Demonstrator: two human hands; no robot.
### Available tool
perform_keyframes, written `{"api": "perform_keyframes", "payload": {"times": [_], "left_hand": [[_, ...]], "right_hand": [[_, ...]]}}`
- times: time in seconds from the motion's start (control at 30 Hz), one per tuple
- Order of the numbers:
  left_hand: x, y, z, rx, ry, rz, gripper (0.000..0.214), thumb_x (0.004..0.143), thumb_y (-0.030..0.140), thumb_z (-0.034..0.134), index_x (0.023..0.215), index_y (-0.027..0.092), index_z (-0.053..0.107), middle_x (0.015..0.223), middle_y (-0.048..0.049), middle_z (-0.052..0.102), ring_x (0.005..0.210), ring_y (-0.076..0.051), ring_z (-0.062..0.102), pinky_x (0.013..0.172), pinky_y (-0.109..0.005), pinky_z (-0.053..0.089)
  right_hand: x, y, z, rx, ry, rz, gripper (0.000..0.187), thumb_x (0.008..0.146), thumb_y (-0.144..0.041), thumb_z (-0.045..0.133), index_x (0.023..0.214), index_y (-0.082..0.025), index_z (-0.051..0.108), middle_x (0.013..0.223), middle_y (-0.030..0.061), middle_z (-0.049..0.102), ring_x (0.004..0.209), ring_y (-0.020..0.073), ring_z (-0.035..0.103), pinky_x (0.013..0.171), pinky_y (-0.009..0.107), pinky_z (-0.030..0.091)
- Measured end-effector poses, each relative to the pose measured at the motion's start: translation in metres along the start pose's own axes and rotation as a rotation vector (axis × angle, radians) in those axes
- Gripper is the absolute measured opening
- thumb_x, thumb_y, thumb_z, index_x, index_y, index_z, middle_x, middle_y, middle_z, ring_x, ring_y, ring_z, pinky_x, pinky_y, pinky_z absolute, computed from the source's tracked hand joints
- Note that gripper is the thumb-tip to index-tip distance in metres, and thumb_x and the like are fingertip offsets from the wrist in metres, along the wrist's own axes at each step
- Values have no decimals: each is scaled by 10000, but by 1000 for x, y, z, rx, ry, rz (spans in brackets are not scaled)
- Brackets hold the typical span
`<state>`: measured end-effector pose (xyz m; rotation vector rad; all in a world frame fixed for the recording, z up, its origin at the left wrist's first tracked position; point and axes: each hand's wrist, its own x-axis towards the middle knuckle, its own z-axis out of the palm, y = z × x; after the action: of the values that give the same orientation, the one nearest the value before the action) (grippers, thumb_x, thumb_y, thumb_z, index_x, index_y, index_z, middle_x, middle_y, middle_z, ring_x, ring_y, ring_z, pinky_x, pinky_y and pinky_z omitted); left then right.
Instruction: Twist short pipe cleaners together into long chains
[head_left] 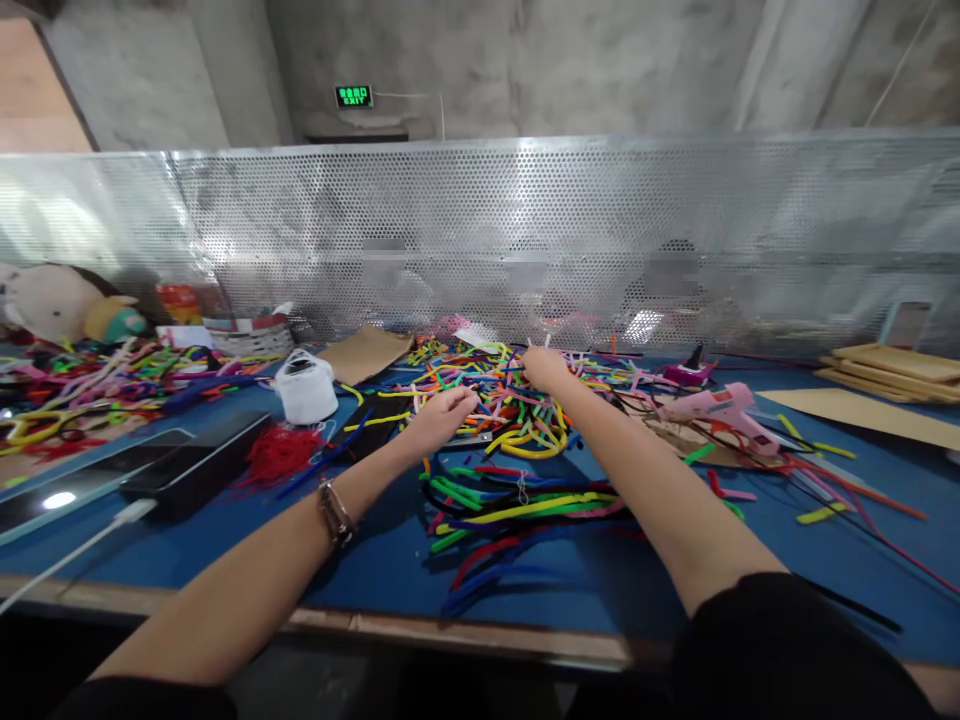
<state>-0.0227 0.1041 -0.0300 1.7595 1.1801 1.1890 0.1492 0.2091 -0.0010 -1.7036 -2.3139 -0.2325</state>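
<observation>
My left hand (442, 415) hovers at the near left edge of a tangled pile of colourful pipe cleaners (532, 440). Its thumb and fingers are pressed together; whatever is between them is too small to make out. Further back, my right hand (546, 366) reaches into the pile with its fingers curled. Short white ends stick up beside it, but the fingertips are turned away and their hold is hidden. Between my forearms lies a looser bundle of long pipe cleaners (525, 508) in green, yellow, red and blue, with a thin white tie around some.
On the left are a white roll (306, 388), red shredded strands (281, 458), a black box (196, 465) with a cable, and a phone (90, 480). A pink glue gun (724, 412) lies right, near wooden trays (900, 365). A perforated metal screen (465, 220) closes the back.
</observation>
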Motion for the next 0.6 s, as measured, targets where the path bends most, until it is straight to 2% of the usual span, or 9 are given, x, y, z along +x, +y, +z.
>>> {"api": "perform_keyframes", "payload": {"times": [0.13,0.33,0.47,0.6], "left_hand": [[0,0,0,-86,-29,-5,192,780,233,409,600,167,391,405,98,289,357,-42,243,368,-163,199],[2,2,4,-223,-83,-25,272,831,248,353,576,182,288,395,108,268,313,-22,212,344,-144,167],[1,3,7,-289,-118,-27,241,841,261,342,616,182,303,373,114,305,275,-21,223,319,-131,165],[-3,6,7,-343,-109,-16,154,843,242,332,702,179,327,401,99,406,275,-36,316,324,-132,226]], "right_hand": [[11,8,-13,130,95,25,284,838,-315,456,1070,-156,499,1068,65,519,901,160,528,758,361,454],[20,24,-46,322,359,-15,307,836,-315,461,1089,-142,481,1054,67,522,880,157,537,733,356,465],[8,34,-64,248,477,-108,278,841,-279,447,1080,-143,492,1085,75,507,967,182,496,818,398,409],[-12,28,-69,86,490,-256,260,826,-131,374,1023,-109,541,1044,128,510,1043,234,417,893,403,309]]}}
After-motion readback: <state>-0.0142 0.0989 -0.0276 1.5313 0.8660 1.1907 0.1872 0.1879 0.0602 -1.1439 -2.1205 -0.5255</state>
